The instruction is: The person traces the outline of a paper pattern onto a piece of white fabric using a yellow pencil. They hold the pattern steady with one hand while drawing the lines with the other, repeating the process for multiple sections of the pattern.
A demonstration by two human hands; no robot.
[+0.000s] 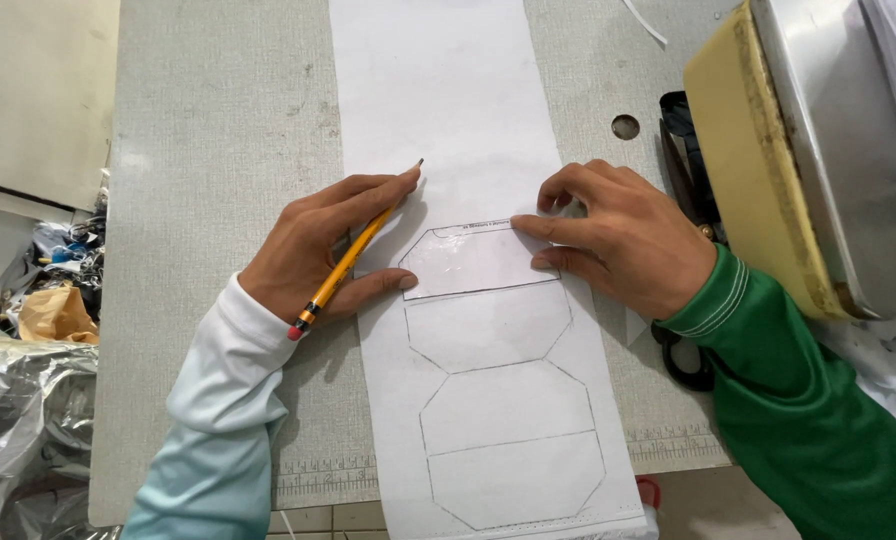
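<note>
A long white strip of material (448, 90) lies down the middle of a grey table (218, 150). Several pencil-drawn polygon outlines (508, 440) mark its near half. A clear plastic template (473, 262) rests on the strip above those outlines. My left hand (318, 250), in a pale sleeve, holds a yellow pencil (353, 255) with its tip pointing away from me, and its thumb touches the template's left corner. My right hand (623, 235), in a green sleeve, presses its fingertips on the template's right edge.
A yellow and metal machine (808, 150) stands at the right. Black scissors (683, 170) lie beside it, partly under my right arm. A round hole (625, 127) is in the tabletop. Crumpled plastic and scraps (38, 330) pile at the left. A ruler scale (318, 470) runs along the near edge.
</note>
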